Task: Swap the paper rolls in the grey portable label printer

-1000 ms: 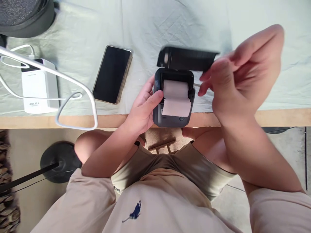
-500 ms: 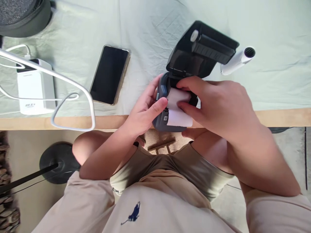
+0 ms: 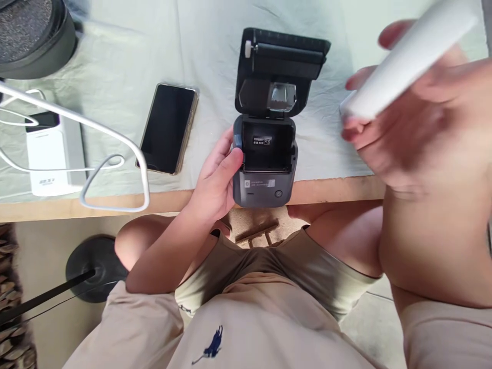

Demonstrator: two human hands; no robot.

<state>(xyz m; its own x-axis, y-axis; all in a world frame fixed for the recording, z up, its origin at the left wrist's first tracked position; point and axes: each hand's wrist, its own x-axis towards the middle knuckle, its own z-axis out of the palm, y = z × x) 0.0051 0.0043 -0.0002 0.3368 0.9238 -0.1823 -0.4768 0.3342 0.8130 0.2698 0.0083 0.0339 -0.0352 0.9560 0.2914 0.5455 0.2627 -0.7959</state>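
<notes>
A dark grey portable label printer (image 3: 264, 187) is upright at the table's front edge with its black lid (image 3: 284, 61) swung open. Its paper compartment (image 3: 265, 154) has no roll in it; a small label shows on the back wall. My left hand (image 3: 219, 177) is closed around the printer's left side, thumb on the rim. Raised at the right, my right hand (image 3: 415, 123) has its fingers around a long white paper roll (image 3: 415, 61), tilted and blurred by motion. Part of a white object (image 3: 346, 101) shows on the cloth behind that hand, mostly hidden.
A black phone (image 3: 167, 128) lies left of the printer. Farther left are a white power bank (image 3: 48, 161) and a looping white cable (image 3: 115, 134). A round dark container (image 3: 38, 51) stands at the back left. Pale green cloth (image 3: 207, 46) covers the wooden-edged table (image 3: 169, 201).
The paper strip is out of the printer's compartment. My right hand has moved up and right, away from the printer, and now holds a white roll. The lid faces me more squarely.
</notes>
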